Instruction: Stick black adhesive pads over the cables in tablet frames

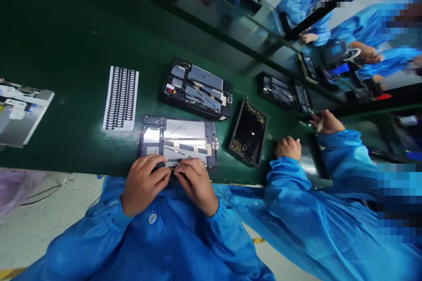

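Pinching at something too small to make out, the left hand [145, 183] and right hand [197, 183] are meeting at the near edge of the open device frame [186, 129], which is lying on the green worktop [75, 140].

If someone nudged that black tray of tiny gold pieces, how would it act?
The black tray looks stiff, its straight walls holding shape, so it would probably slide flat. The gold pieces seem loose and would likely shift, or spill if it tipped.
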`<state>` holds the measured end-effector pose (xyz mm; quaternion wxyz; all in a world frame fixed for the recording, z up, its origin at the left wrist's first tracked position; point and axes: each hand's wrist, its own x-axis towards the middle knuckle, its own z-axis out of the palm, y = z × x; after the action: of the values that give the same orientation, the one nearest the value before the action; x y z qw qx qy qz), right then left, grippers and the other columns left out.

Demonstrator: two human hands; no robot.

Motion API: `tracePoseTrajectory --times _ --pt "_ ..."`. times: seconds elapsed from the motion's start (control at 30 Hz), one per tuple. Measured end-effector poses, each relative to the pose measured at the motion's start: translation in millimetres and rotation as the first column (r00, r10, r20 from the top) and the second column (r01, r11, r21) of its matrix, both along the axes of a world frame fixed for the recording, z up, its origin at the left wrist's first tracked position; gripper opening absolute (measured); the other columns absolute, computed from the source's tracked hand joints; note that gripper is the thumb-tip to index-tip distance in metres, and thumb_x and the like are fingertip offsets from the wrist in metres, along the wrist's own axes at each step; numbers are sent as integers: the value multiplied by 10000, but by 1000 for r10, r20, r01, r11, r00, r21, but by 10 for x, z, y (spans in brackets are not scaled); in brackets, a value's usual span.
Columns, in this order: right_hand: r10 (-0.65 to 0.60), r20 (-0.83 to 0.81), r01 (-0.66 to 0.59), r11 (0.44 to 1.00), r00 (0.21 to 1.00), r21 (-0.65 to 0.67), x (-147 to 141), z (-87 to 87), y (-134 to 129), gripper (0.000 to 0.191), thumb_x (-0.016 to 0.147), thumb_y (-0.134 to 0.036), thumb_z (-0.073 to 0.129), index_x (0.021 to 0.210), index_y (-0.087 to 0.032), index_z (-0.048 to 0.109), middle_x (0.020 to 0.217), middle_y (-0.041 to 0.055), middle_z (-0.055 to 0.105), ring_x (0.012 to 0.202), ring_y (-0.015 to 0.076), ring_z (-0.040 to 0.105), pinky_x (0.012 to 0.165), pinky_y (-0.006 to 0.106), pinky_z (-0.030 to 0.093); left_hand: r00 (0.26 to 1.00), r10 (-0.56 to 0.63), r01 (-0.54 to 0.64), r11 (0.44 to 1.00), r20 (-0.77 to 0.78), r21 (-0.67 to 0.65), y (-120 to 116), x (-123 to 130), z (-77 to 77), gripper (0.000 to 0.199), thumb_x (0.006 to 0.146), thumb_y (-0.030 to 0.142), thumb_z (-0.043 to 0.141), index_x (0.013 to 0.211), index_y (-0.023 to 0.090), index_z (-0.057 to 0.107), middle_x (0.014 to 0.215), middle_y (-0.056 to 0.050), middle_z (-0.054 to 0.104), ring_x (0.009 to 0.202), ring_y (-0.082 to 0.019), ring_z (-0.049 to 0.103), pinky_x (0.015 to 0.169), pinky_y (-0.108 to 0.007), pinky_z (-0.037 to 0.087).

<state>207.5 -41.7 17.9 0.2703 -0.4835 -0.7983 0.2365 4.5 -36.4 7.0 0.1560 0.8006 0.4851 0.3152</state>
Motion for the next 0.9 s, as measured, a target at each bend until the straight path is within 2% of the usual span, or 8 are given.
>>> tracePoseTrajectory --times 0.1,0.33,0.57,0.77,0.9 --pt "-23 -113 21 1000 993 -17 84 -22 4 197 981 -209 602 1171 -254 624 1103 75 651 1061 202 617 897 378 536 1000 -13 13 1000 -2 8 -4 1 -5 71 926 190 624 927 235 678 1118 -30 679 1087 -212 608 938 -375 452" --pt "-23 -45 27 995 999 98 54 -43 27 145 951 -198 650 1090 -232 673 1010 68 658 973 193 619 829 354 526 1000 2 -1 999 -14 34 6 10 7 78 935 236 635 929 263 708 1117 -21 688 1074 -208 609 899 -363 449" --pt "-11 -64 16 997 998 79 46 -34 29 105 962 -167 620 1026 -223 680 989 54 679 956 181 613 848 349 502 1000 -7 8 999 -21 44 21 4 -5 87 933 228 638 915 271 712 1099 -12 694 1053 -204 618 876 -359 454" --pt "2 49 -4 999 999 38 37 -26 47 115 994 -208 572 1039 -226 676 1015 60 703 975 186 621 875 365 491 1000 -11 13 996 -26 86 28 -7 -42 98 925 217 645 906 281 717 1093 -5 707 1060 -204 631 889 -360 476" --pt "9 11 -10 996 1000 92 62 -81 6 129 989 -191 579 1078 -220 667 1030 69 712 989 194 641 874 374 514 999 -28 32 994 -37 109 26 -30 -54 104 919 198 649 942 277 712 1110 -10 709 1081 -213 639 921 -380 499"
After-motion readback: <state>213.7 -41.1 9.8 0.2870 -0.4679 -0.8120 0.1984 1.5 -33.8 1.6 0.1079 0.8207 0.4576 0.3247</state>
